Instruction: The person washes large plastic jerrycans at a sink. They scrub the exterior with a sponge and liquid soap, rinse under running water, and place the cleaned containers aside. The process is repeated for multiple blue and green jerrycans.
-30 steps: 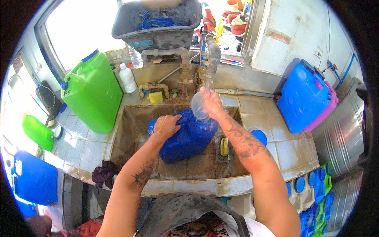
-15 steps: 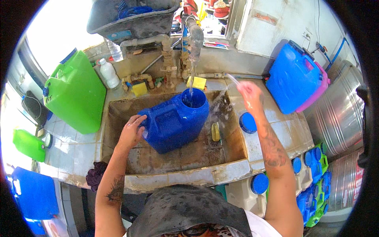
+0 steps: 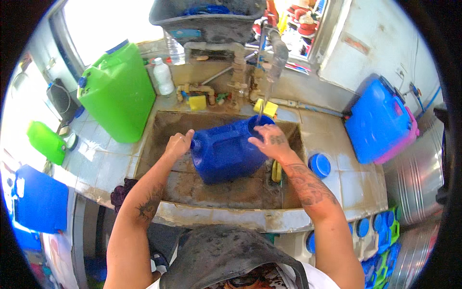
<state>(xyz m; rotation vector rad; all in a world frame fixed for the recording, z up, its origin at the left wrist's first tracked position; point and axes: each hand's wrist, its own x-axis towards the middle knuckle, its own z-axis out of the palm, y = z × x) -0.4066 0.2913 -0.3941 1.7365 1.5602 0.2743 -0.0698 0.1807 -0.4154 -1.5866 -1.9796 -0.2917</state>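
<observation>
A dark blue plastic water jug lies tilted in the stone sink, its wide mouth up and toward the right. Water falls from the overhead pipe into that mouth. My left hand is closed on the jug's left end, by the small spout. At the mouth, my right hand grips the rim, thumb toward the jug's body; some of its fingertips are hidden. A yellow-green scrubbing brush lies in the sink below my right wrist. The blue screw cap sits on the tiles to the right.
A tall green jug and a white bottle stand left of the sink. Yellow sponges rest on its back ledge. Blue and pink jugs stand at the right, beside a metal drum. A black bin hangs above.
My right hand has come down and left from beside the pipe onto the jug's mouth. My left hand stays at the jug's left end. The whole view has shifted.
</observation>
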